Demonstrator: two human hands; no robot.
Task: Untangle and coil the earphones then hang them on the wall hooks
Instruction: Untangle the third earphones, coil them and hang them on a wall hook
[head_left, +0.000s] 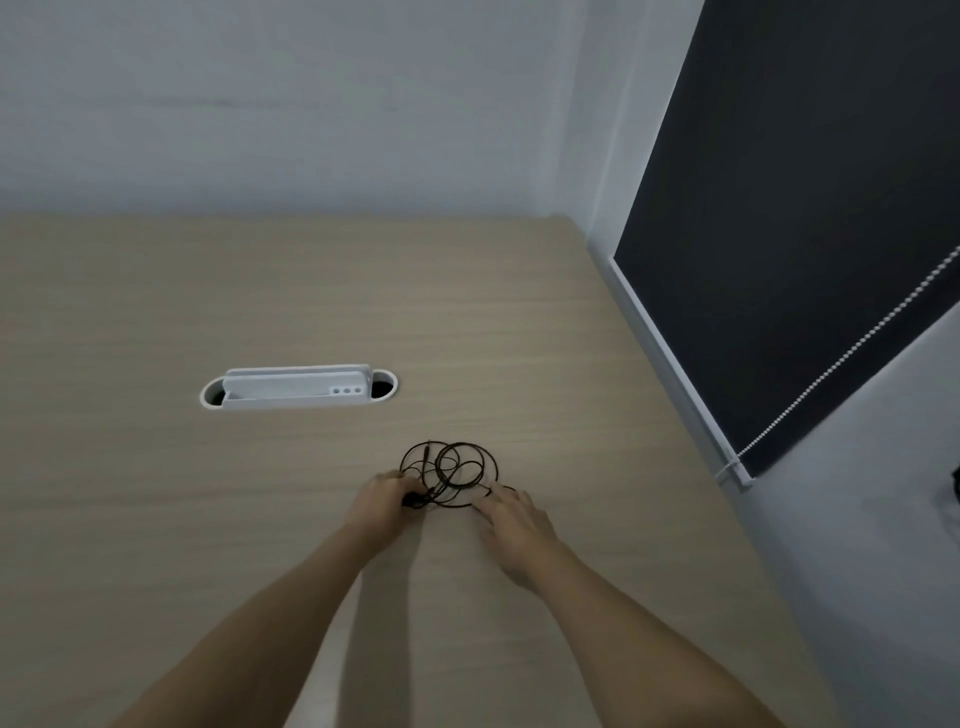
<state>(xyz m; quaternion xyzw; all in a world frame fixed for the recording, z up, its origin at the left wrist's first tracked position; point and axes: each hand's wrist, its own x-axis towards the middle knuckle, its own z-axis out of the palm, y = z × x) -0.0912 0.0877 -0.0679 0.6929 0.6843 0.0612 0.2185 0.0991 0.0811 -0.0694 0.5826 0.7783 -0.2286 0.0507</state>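
A tangle of black earphones (448, 474) lies on the pale wood worktop (218, 306), a little below and right of the frame's centre, its cord thrown into several overlapping loops. The left hand (382, 501) reaches in from the lower left, its grip closed on a dark part of the cord at the tangle's lower left edge. The right hand (511, 514) comes in from the lower right with its fingers spread and flat, the fingertips touching the loops at the tangle's right edge, holding nothing. Left of centre, a white cable slot (298, 389) is set into the worktop, well apart from the earphones. A dark roller blind (810, 208) with a bead chain (852, 353) fills the upper right.
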